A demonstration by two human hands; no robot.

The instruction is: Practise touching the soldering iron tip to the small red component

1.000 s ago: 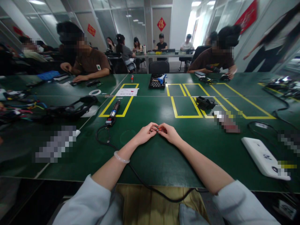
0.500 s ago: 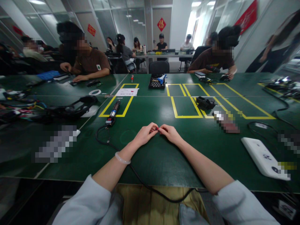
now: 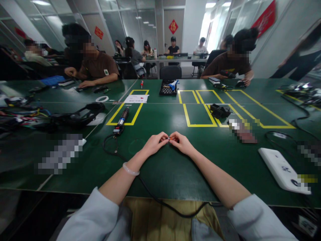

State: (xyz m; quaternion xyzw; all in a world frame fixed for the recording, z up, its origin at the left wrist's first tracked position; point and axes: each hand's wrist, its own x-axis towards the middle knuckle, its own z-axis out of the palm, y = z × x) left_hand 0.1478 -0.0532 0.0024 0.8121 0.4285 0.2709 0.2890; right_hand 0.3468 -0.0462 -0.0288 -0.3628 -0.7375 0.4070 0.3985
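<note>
My left hand [image 3: 155,143] and my right hand [image 3: 182,143] meet just above the green table [image 3: 173,174], fingertips almost touching. Both are closed in a pinch on a tiny part [image 3: 169,138] with grey and orange on it. Fingers cover most of it, and its kind is too small to make out. Left of my hands lies an electric screwdriver [image 3: 122,121], with its black cable [image 3: 147,190] looping under my left forearm and over the table edge.
A black tray [image 3: 168,88] with small items and a blue piece stands ahead. Yellow tape outlines [image 3: 202,126], a black bracket-like part [image 3: 220,111] and a white device [image 3: 283,169] are on the right. Black frames and wires [image 3: 77,115] lie left. Co-workers sit opposite.
My right fingers have shifted slightly on the small part, and more orange shows between the fingertips. Both arms stay in nearly the same place.
</note>
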